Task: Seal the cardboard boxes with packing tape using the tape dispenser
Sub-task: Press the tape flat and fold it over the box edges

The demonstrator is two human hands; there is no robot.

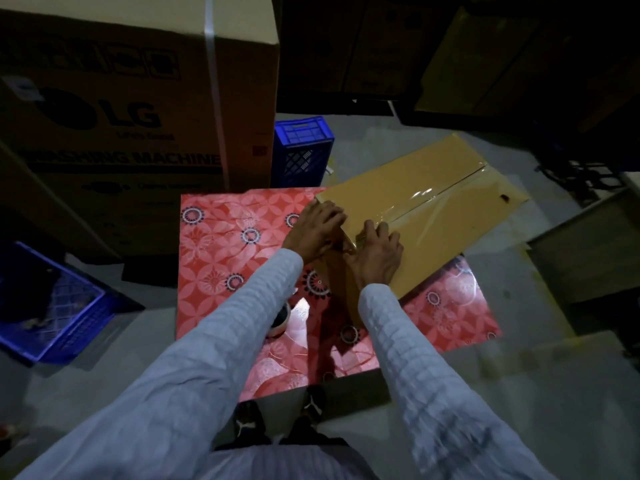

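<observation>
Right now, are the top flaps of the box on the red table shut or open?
Shut. The cardboard box has both flaps lying flat, with clear tape along the centre seam.

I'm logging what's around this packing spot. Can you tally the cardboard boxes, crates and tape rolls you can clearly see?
Cardboard boxes: 2, the flat taped box and the washing machine box
Blue crates: 2, and
Tape rolls: 1, partly hidden
Total: 5

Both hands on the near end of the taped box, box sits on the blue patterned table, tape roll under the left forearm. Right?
Not quite: the table is red patterned, not blue, as the head view shows. The rest holds: left hand and right hand press the near end of the taped box, tape roll under the left forearm.
</observation>
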